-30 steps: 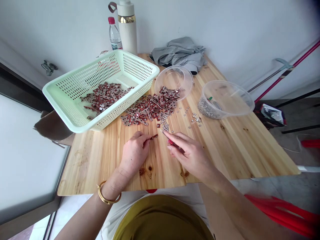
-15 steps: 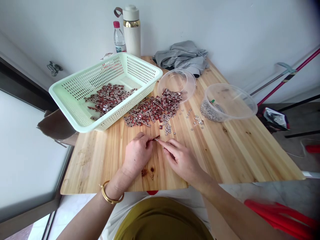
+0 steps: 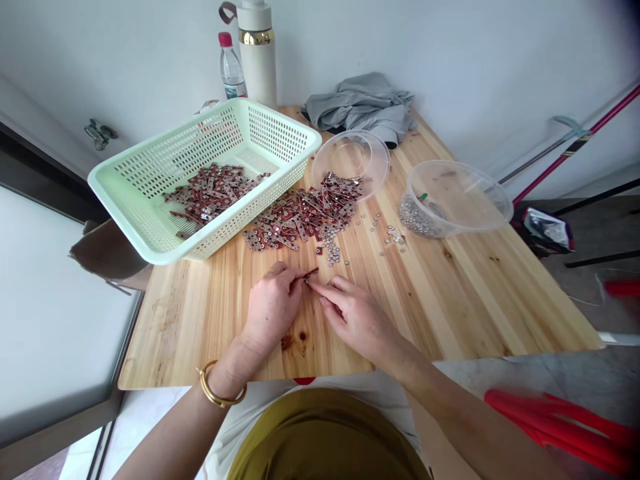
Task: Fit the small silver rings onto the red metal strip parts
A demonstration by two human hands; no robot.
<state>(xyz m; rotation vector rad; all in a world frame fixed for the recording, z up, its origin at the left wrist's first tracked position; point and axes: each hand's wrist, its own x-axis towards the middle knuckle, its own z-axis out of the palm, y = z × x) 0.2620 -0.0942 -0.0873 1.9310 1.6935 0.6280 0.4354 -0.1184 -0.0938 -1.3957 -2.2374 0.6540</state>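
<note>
My two hands meet at a thin dark strip, just in front of the piled strips on the worktop (image 3: 190, 333).
On the left, the pale green basket (image 3: 260, 208) carries a heap of brown strips (image 3: 213, 193). My left hand (image 3: 273, 300) pinches the thin dark strip (image 3: 312, 272) between thumb and forefinger, its free end pointing right. Behind it, more strips lie piled (image 3: 300, 217) against the basket, small metal discs (image 3: 333, 251) scattered at their near right edge. My right hand (image 3: 357, 317) has its forefinger reaching to the strip; I cannot tell whether its curled fingers grasp anything. Farther right, a clear tub (image 3: 483, 213) holds small metal pieces.
</note>
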